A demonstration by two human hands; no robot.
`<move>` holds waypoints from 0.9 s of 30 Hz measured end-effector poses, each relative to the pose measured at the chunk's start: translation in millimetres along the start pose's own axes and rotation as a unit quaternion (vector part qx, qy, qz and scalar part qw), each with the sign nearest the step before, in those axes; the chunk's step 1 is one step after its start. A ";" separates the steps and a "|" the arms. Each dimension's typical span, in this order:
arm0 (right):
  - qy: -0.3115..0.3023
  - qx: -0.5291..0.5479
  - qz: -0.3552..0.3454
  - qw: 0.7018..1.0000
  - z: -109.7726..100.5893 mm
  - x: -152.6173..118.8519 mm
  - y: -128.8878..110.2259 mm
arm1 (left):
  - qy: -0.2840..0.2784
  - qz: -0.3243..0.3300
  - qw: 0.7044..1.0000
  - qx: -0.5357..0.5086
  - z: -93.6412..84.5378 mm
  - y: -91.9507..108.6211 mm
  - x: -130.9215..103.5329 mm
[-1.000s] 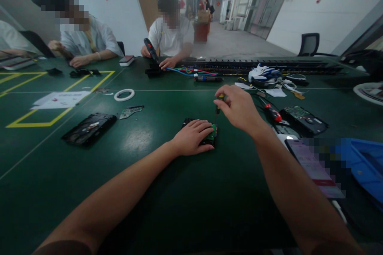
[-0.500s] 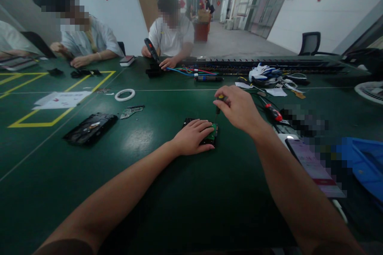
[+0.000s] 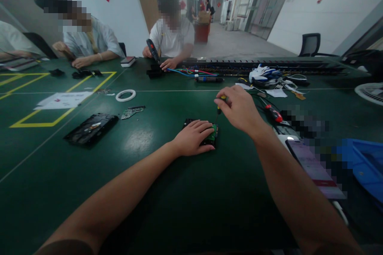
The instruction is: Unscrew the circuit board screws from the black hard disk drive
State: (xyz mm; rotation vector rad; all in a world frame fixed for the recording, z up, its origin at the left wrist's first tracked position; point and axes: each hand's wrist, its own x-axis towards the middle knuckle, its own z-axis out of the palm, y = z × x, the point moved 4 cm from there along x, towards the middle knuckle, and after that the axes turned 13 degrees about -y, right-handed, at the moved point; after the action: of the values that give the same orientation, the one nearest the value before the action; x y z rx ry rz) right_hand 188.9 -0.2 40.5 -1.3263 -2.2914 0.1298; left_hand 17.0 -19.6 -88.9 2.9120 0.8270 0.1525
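A hard drive (image 3: 212, 140) with a green circuit board lies on the green table in front of me. My left hand (image 3: 194, 137) rests across it with fingers stretched out flat, covering much of its top. In my right hand (image 3: 236, 107) is a screwdriver (image 3: 220, 106) with a yellow and black handle, pinched between thumb and fingers. Its thin shaft points down at the right end of the drive; the tip is too small to make out. On the left lie another opened black drive casing (image 3: 91, 127) and a loose circuit board (image 3: 132, 112).
A white ring (image 3: 125, 95) and papers (image 3: 64, 100) lie to the left. At right are a red-handled screwdriver (image 3: 273, 113), gloves (image 3: 263, 73), a phone (image 3: 315, 167) and a blue bin (image 3: 363, 163). Across the table, a person (image 3: 171, 36) holds a power screwdriver (image 3: 153, 50).
The screwdriver handle has turned slightly in my right hand's fingers, showing more yellow. My left hand stays on the hard drive.
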 end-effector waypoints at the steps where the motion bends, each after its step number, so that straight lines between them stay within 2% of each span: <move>1: 0.001 -0.002 0.000 1.000 -0.2 0.3 0.3 | 0.000 0.000 1.000 0.000 0.1 0.2 0.0; 8: 0.006 0.015 0.010 1.000 -1.0 0.0 3.2 | 0.004 -0.002 1.000 -0.007 1.1 -0.3 -0.2; 27: -0.030 0.020 0.007 0.999 -0.4 -1.7 -0.9 | 0.006 0.000 1.000 -0.001 0.5 -0.1 -0.5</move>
State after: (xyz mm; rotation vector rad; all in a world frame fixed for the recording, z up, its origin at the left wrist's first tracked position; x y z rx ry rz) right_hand 189.1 -2.2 40.5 -1.3352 -2.3165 0.2228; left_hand 16.6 -19.8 -89.4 2.9124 0.8290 0.1714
